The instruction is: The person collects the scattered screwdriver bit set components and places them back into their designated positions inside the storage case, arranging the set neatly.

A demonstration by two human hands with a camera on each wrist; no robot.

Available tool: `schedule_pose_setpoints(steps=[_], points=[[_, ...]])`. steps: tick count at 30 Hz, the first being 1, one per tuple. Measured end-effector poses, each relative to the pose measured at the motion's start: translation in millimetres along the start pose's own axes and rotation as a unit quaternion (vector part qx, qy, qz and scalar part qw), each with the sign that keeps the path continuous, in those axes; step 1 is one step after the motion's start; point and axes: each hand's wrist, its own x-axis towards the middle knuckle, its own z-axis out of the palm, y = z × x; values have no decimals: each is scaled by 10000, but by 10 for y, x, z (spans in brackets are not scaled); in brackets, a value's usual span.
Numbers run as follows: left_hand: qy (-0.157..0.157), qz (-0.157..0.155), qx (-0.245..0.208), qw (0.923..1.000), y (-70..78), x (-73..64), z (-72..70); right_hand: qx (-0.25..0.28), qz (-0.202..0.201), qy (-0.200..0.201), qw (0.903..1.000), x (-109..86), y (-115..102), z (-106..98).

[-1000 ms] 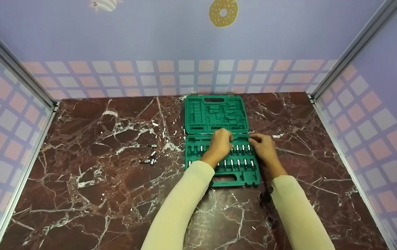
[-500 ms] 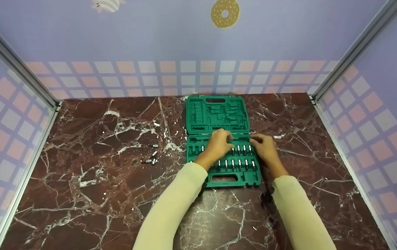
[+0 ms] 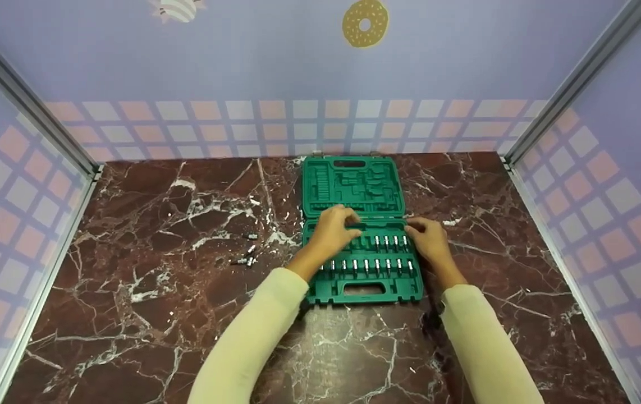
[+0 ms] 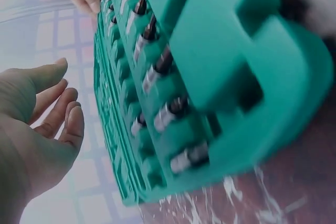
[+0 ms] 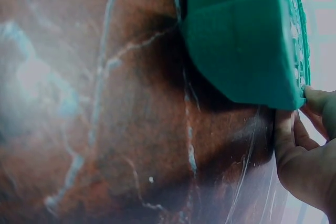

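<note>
As the right hand (image 3: 431, 241) pinches the green socket-bit case (image 3: 332, 289), the left hand (image 3: 332, 229) hovers above, thumb and fingers apart.

— Arms, seen from where we stand?
— Two, in pale-yellow sleeves (image 3: 264, 314): left arm (image 3: 242, 345) slanting forward and inward, right arm (image 3: 489, 345) likewise; wrists (image 3: 301, 265) bare
— And the left hand (image 3: 330, 230)?
— One, apart from its fellow; thumb (image 4: 48, 75) held out nearly straight, fingers (image 4: 75, 121) loosely curled, a gap between
— The right hand (image 3: 430, 240)?
— One, to the other's right; thumb on one side, fingers on the other, in a pinching hold
</note>
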Motion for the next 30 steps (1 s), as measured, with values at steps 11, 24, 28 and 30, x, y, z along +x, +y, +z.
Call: schedule_pose_setpoints(steps=[11, 24, 28, 30], points=[[573, 100, -70, 9983, -195, -212, -339, 1, -27, -39, 10000, -2, 13, 0], [900, -94, -114, 9958, -482, -526, -750, 72, 125, -61, 9999, -24, 26, 22], [1065, -54, 0, 9943, -587, -594, -887, 58, 104, -49, 9999, -18, 21, 8], [1155, 3, 136, 9932, -642, -621, -949, 66, 56, -31, 10000, -12, 17, -2]])
